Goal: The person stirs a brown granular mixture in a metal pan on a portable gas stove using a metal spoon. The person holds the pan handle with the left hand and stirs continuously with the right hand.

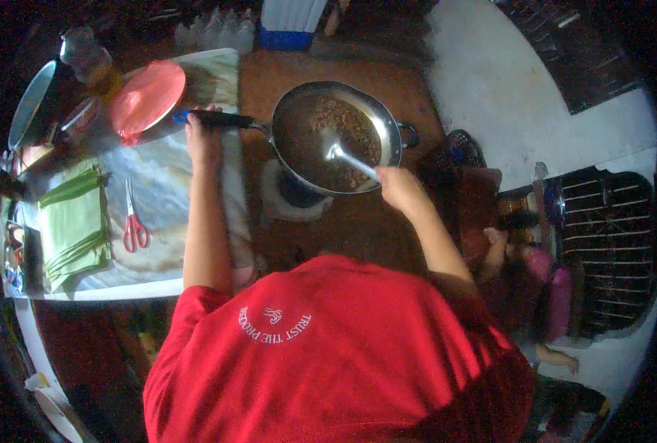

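Observation:
My left hand (203, 130) is closed around the black and blue handle of a metal pan (328, 191). A metal spoon or spatula (356, 162) is in my right hand (399, 188), its head down inside the pan. Brown, crumbly food (342, 124) lies in the pan, mostly on the far and right sides. Left of the pan handle stands a round container wrapped in red plastic (150, 102). Red-handled scissors (134, 230) and stacked green leaves or sheets (76, 224) lie on the marbled tabletop (167, 207) to my left.
A blue and white box (292, 27) and clear bottles (217, 33) stand beyond the table. At far left is a light blue-green round lid or basin (32, 105). Another person (539, 263) is low on the right, beside a barred opening or rack (605, 249). A dark openwork item (464, 147) sits right of the pan.

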{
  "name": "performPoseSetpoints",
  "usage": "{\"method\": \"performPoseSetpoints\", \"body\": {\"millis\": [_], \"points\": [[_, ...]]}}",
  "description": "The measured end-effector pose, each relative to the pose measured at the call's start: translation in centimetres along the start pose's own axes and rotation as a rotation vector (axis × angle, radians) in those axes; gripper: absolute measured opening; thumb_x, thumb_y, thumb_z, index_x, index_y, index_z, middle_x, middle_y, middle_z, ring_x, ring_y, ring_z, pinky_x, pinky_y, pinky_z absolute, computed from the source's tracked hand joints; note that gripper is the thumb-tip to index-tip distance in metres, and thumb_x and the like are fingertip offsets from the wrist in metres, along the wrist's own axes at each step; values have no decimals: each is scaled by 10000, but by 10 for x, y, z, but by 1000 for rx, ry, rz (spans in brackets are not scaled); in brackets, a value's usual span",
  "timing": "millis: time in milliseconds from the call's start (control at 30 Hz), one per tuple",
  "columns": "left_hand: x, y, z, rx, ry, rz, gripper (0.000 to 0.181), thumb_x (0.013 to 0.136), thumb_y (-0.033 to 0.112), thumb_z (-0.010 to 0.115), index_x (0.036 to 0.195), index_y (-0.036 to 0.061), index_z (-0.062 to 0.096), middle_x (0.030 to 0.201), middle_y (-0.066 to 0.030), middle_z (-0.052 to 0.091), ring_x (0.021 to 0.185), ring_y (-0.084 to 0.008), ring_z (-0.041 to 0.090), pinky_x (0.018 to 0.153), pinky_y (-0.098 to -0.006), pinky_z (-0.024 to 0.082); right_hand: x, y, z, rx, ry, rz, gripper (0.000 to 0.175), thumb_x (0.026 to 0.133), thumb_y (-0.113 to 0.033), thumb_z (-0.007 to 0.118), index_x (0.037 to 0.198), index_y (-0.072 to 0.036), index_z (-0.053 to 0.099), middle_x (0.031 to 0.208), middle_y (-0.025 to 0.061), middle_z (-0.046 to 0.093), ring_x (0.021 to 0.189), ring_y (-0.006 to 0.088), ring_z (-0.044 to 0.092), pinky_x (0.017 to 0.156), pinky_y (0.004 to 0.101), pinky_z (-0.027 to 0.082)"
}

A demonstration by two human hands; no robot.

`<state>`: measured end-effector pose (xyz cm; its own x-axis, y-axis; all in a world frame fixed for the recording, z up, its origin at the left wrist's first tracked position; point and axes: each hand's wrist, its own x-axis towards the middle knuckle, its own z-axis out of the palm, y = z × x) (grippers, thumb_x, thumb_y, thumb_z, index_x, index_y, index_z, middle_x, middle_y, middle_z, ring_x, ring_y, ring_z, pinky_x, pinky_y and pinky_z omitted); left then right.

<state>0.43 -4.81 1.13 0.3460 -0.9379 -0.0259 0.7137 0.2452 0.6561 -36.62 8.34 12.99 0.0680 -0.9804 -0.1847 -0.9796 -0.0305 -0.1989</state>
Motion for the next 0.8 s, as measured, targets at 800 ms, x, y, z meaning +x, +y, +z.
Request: {"method": "performPoseSetpoints", "body": {"millis": [800], "points": [[12, -12, -30, 427, -111, 215, 490, 1022, 406, 344, 1295, 0, 321, 1250, -193, 513, 1172, -299, 528, 1028, -420, 417, -13, 7, -79, -111, -33, 25, 260, 899, -269, 579, 1102, -141, 679, 1063, 160, 662, 986, 347, 632, 864, 451, 495]]}}
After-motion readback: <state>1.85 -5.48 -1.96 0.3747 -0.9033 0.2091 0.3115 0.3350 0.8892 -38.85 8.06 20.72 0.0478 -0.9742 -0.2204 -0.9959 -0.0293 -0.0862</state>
